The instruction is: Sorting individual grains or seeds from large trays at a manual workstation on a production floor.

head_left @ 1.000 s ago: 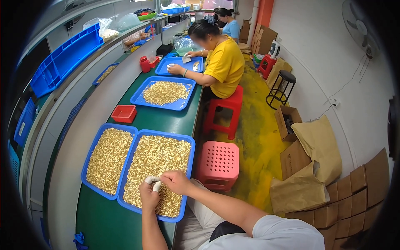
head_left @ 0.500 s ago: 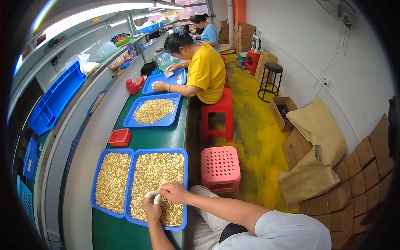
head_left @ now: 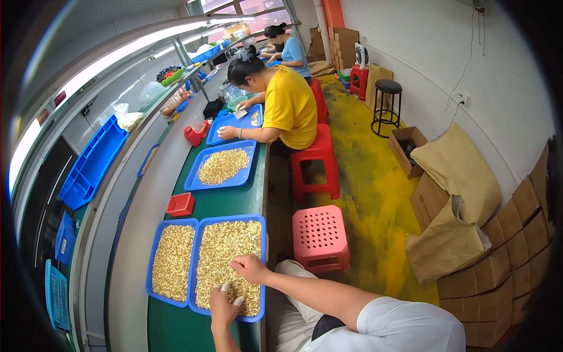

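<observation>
My left hand (head_left: 223, 306) is over the near part of a blue tray (head_left: 263, 281) heaped with small gold-coloured metal pieces (head_left: 226, 246). White covers wrap its thumb and a finger, which stand apart with nothing visible between them. Farther up the same tray, my right hand (head_left: 250, 269) is closed, its fingertips pinched together just above the pieces. Whatever may be between them is too small to make out. A second blue tray (head_left: 153, 287), also full of gold-coloured pieces, lies against the first on its left.
A small red bin (head_left: 180, 204) sits beyond the trays on the green table (head_left: 176, 328). Farther along is another blue tray (head_left: 193, 182) with gold pieces, then a person in yellow (head_left: 291, 102) working at a tray. A pink stool (head_left: 321, 237) stands right of the table.
My hands were together at the fingertips and are now apart. The left has opened and come down toward the pieces; the right stays pinched. The whole view has shifted slightly.
</observation>
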Action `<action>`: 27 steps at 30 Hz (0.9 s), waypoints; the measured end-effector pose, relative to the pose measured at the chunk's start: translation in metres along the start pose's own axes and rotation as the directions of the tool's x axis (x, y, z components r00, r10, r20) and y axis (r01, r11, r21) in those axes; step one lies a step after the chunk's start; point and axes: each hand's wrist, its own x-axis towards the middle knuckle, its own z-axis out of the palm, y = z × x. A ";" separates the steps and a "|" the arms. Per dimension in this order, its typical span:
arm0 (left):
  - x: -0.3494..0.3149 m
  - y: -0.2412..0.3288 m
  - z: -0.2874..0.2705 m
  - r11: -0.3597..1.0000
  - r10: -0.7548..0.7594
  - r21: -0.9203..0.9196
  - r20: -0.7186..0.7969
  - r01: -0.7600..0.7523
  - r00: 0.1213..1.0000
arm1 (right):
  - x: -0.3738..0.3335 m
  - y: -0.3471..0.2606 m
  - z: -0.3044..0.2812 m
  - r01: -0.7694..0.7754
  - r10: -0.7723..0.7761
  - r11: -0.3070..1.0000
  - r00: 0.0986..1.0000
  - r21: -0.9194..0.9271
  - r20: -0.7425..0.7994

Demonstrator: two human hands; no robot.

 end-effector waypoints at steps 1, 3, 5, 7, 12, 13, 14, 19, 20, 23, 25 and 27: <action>-0.003 0.000 0.001 1.000 -0.001 0.015 0.009 0.001 1.000 | 0.000 -0.002 0.001 -0.013 0.013 1.000 1.000 -0.001 0.012; -0.001 0.004 0.007 0.999 -0.052 0.001 0.027 0.052 0.998 | 0.000 0.003 0.001 0.002 -0.002 1.000 1.000 0.012 0.008; 0.002 0.005 0.006 0.997 -0.074 0.004 0.043 0.073 0.996 | 0.000 0.003 0.001 0.046 -0.046 0.999 0.999 0.013 -0.004; 0.001 0.007 0.008 0.995 -0.097 -0.011 0.014 0.097 0.995 | -0.001 -0.002 0.000 0.037 -0.038 0.999 0.999 0.038 0.012; -0.018 0.006 0.032 0.999 -0.041 -0.005 -0.257 0.041 0.965 | 0.001 -0.002 -0.001 0.022 -0.023 0.999 0.998 0.031 0.055; -0.022 -0.003 0.037 0.999 -0.046 -0.031 -0.320 0.038 0.946 | 0.001 -0.003 0.001 0.023 -0.025 0.999 0.998 0.039 0.060; -0.024 -0.001 0.038 0.997 -0.057 -0.062 -0.383 0.036 0.922 | 0.000 -0.004 0.001 0.026 -0.028 0.999 0.999 0.041 0.038; -0.022 0.000 0.040 0.996 -0.091 -0.058 -0.428 0.073 0.899 | -0.001 -0.009 0.000 -0.022 0.021 1.000 0.999 0.012 0.043; -0.023 0.001 0.039 0.995 -0.099 -0.062 -0.431 0.080 0.897 | -0.001 -0.009 0.000 -0.022 0.022 1.000 0.998 0.010 0.052; -0.022 0.006 0.038 0.993 -0.115 -0.067 -0.468 0.095 0.876 | 0.000 -0.010 0.000 -0.009 0.009 1.000 0.999 0.009 0.031; -0.023 0.006 0.038 0.993 -0.117 -0.076 -0.461 0.092 0.880 | -0.001 -0.012 0.000 -0.006 0.006 1.000 0.999 -0.003 0.034; -0.022 0.007 0.041 0.993 -0.111 -0.087 -0.458 0.079 0.882 | 0.000 -0.009 -0.002 0.002 -0.001 1.000 0.999 -0.021 0.032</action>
